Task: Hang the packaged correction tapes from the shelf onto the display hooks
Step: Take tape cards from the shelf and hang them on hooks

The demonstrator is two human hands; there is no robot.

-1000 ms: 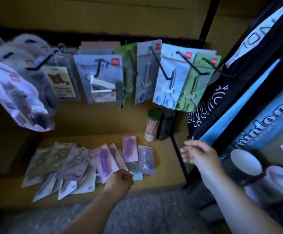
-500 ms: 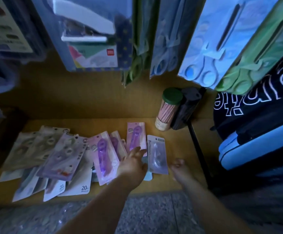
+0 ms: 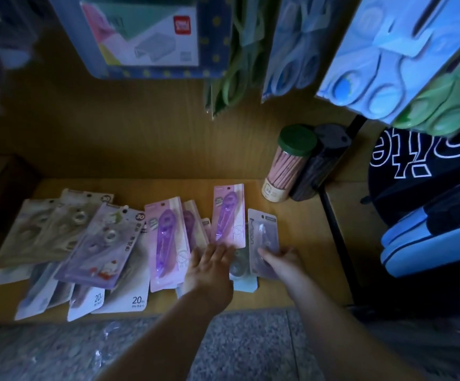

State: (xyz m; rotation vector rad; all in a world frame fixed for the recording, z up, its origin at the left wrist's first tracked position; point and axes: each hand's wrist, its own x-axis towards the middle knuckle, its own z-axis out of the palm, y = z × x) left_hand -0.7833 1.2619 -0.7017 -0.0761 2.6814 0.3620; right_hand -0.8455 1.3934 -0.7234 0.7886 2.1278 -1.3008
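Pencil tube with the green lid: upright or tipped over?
Upright: the pencil tube stands on its base on the shelf, green lid on top.

Left hand [image 3: 209, 268] lies flat, fingers straight, fingertips touching the lower edge of a pink carded purple correction tape pack [image 3: 228, 215]. Right hand [image 3: 283, 264] pinches a grey carded correction tape pack [image 3: 263, 235], thumb on top, on the tan wooden shelf [image 3: 300, 221]. A green-lidded clear pencil tube [image 3: 286, 166] stands at 1 o'clock of the right hand.

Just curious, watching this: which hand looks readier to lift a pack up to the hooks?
Right, probably. The right hand pinches the grey pack at its lower end, thumb on top; the left hand only rests flat-fingered on a purple pack.
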